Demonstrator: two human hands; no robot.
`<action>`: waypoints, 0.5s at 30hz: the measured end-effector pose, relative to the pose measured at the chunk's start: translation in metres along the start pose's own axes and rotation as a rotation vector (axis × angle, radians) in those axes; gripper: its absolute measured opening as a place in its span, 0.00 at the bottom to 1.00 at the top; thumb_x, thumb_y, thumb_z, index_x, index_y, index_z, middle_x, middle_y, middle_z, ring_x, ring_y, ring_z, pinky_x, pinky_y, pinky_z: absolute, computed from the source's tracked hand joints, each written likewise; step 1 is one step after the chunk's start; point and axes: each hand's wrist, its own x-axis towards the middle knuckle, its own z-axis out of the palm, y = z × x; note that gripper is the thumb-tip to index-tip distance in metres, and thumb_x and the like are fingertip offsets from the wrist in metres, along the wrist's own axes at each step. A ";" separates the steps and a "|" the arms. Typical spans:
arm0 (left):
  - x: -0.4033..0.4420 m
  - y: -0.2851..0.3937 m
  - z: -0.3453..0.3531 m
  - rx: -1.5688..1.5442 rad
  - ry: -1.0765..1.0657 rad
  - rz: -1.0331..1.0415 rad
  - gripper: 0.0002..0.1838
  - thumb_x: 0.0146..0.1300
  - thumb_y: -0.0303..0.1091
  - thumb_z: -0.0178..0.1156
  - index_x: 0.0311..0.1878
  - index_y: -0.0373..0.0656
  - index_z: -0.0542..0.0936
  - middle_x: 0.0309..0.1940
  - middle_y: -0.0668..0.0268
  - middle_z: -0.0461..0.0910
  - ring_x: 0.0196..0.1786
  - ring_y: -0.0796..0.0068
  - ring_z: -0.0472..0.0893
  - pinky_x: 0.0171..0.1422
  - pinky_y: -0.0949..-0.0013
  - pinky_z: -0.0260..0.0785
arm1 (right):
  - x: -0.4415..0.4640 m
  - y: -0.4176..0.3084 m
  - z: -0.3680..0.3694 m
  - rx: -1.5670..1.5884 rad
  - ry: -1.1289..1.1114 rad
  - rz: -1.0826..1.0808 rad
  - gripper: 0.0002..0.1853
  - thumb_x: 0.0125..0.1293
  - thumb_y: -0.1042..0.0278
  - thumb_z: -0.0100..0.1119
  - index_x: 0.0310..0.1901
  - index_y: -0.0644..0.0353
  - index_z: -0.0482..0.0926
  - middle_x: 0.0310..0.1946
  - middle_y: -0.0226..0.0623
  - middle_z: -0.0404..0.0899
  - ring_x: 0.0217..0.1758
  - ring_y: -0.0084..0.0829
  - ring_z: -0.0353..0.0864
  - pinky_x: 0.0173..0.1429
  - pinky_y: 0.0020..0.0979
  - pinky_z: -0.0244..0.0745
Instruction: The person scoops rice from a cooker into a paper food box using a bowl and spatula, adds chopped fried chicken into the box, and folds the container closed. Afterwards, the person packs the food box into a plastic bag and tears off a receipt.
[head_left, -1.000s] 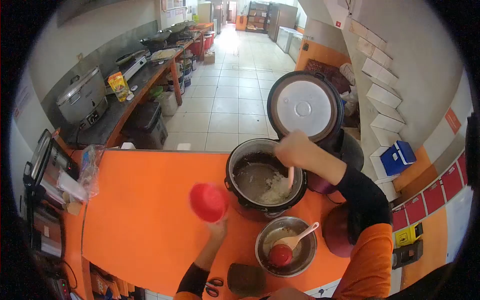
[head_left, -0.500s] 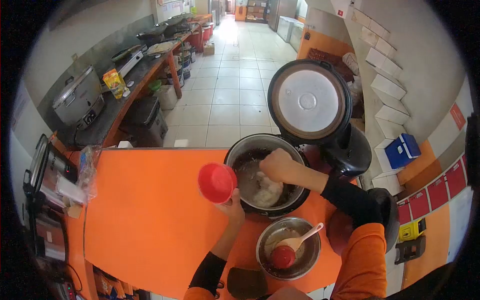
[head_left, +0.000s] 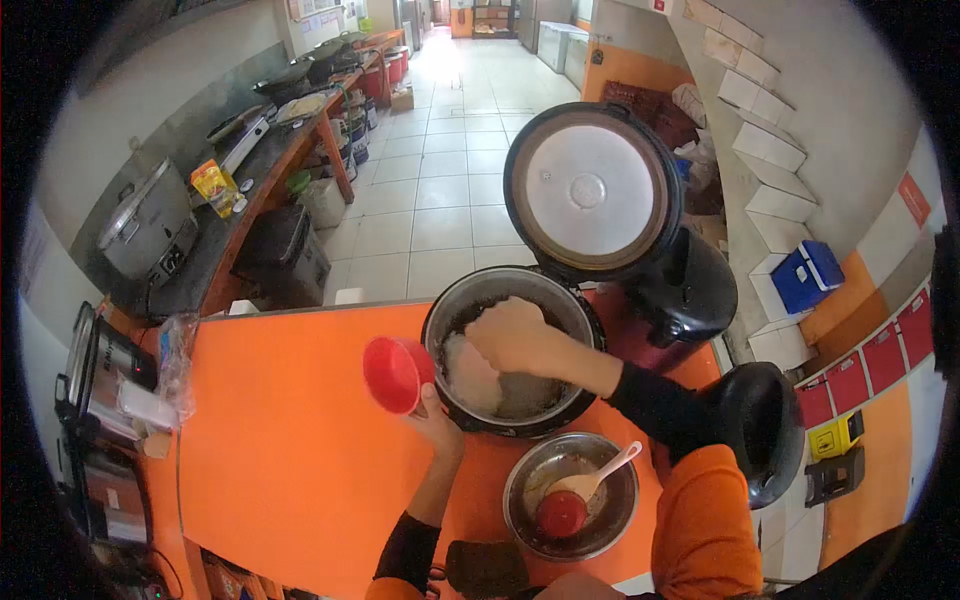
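Right hand (head_left: 515, 335): curled closed inside the pot (head_left: 578, 310), apparently around a hidden paddle; has swept from the pot's right side to its left.
Left hand (head_left: 437, 422): partly curled, holding the red bowl (head_left: 398, 372) tilted beside the pot.
Rice (head_left: 465, 368): appears shifted left, nearer the bowl.

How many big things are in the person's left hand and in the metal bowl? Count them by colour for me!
Red: 2, the cup in the left hand and the small round thing in the bowl
Pale: 1, the spoon in the bowl
Total: 3
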 end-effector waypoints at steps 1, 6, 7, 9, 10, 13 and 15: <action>0.002 0.004 0.005 0.040 0.026 -0.013 0.19 0.65 0.50 0.57 0.41 0.42 0.68 0.30 0.71 0.67 0.34 0.79 0.67 0.42 0.68 0.62 | 0.004 0.004 -0.001 0.023 0.016 -0.043 0.09 0.51 0.62 0.62 0.28 0.59 0.83 0.25 0.44 0.82 0.32 0.43 0.84 0.34 0.42 0.77; 0.023 0.007 0.003 0.067 -0.001 0.211 0.21 0.66 0.50 0.56 0.46 0.39 0.68 0.34 0.70 0.67 0.37 0.78 0.67 0.45 0.68 0.60 | -0.022 0.002 -0.052 0.125 -0.056 0.003 0.10 0.53 0.63 0.57 0.30 0.57 0.84 0.28 0.43 0.83 0.34 0.44 0.84 0.35 0.39 0.78; 0.021 0.008 0.003 0.062 -0.001 0.223 0.22 0.66 0.49 0.56 0.49 0.38 0.68 0.36 0.70 0.68 0.40 0.77 0.67 0.48 0.67 0.60 | -0.003 -0.019 0.001 -0.095 -0.031 -0.072 0.10 0.53 0.61 0.57 0.31 0.55 0.85 0.28 0.44 0.83 0.34 0.44 0.85 0.34 0.40 0.78; 0.012 0.028 0.013 0.019 -0.027 0.147 0.24 0.67 0.49 0.56 0.53 0.38 0.67 0.41 0.68 0.68 0.44 0.75 0.67 0.52 0.67 0.59 | 0.017 -0.031 0.015 -0.001 -0.062 -0.106 0.10 0.51 0.60 0.59 0.31 0.51 0.85 0.28 0.44 0.84 0.35 0.42 0.85 0.33 0.40 0.78; 0.008 0.034 0.019 -0.038 -0.033 0.082 0.25 0.67 0.48 0.56 0.56 0.37 0.66 0.47 0.67 0.69 0.49 0.74 0.67 0.56 0.66 0.57 | 0.022 -0.025 0.012 -0.015 -0.064 -0.112 0.10 0.51 0.60 0.59 0.31 0.51 0.85 0.28 0.44 0.84 0.35 0.42 0.85 0.33 0.40 0.78; 0.015 0.018 -0.011 -0.107 -0.077 0.147 0.26 0.66 0.47 0.56 0.59 0.38 0.65 0.56 0.65 0.67 0.59 0.72 0.65 0.64 0.65 0.54 | 0.022 -0.007 -0.024 0.019 -0.057 -0.145 0.09 0.49 0.61 0.60 0.31 0.49 0.86 0.27 0.42 0.83 0.32 0.40 0.85 0.30 0.41 0.77; 0.023 0.032 -0.024 -0.133 -0.073 0.180 0.26 0.67 0.44 0.56 0.60 0.37 0.64 0.58 0.62 0.67 0.60 0.70 0.65 0.66 0.63 0.53 | 0.000 -0.008 -0.065 0.065 -0.050 -0.011 0.07 0.47 0.65 0.62 0.30 0.48 0.86 0.27 0.38 0.84 0.30 0.39 0.84 0.26 0.40 0.74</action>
